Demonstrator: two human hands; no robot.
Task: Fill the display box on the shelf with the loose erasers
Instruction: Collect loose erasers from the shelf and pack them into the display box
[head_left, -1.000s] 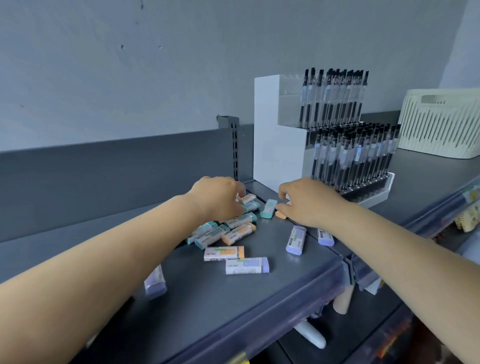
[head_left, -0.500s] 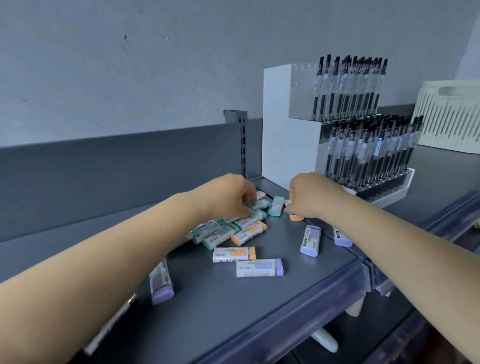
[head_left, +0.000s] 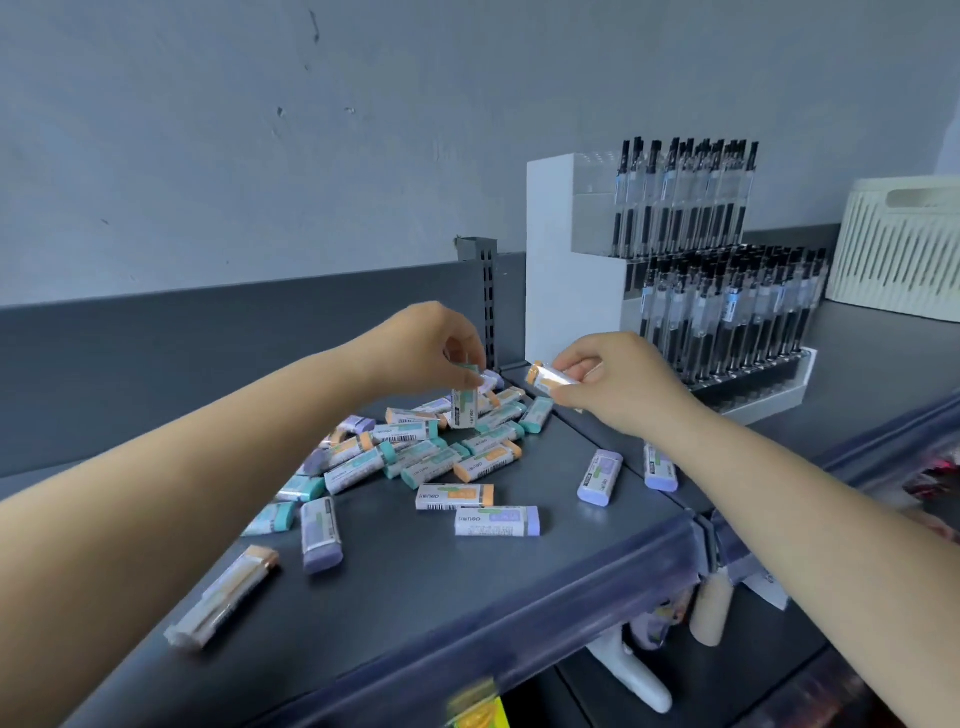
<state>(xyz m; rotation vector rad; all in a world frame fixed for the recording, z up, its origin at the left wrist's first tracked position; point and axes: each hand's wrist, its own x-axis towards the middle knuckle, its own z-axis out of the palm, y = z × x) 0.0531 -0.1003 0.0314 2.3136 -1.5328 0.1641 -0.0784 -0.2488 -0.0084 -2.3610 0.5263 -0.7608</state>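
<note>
Shelf edge: the dark grey shelf runs across the foreground, its front lip nearest the camera; goods on a lower level show below it, blurred.
Nearest erasers: an orange-ended eraser in clear wrap lies near the left forearm, and a purple eraser lies just behind it.
Front pair: an orange eraser and a purple-ended eraser lie side by side, touching or nearly so, ahead of the pile.
Right strays: one purple eraser lies apart from the pile; another is partly hidden under the right forearm.
Pile: the loose erasers, in green, orange and purple sleeves, lie heaped on the shelf between the two arms, some overlapping.
Left hand: the left hand is raised over the back of the pile, fingers curled, pinching a green eraser that hangs upright, its lower end at the pile.
Right hand: the right hand pinches an orange eraser in clear wrap between thumb and fingers, lifted off the shelf.
Pen display: a white stepped stand filled with black pens stands just behind the right hand.
Basket: a cream slatted basket sits at far right.
Back: a grey shelf back panel and grey wall.
Display box: cannot be told from this view.
</note>
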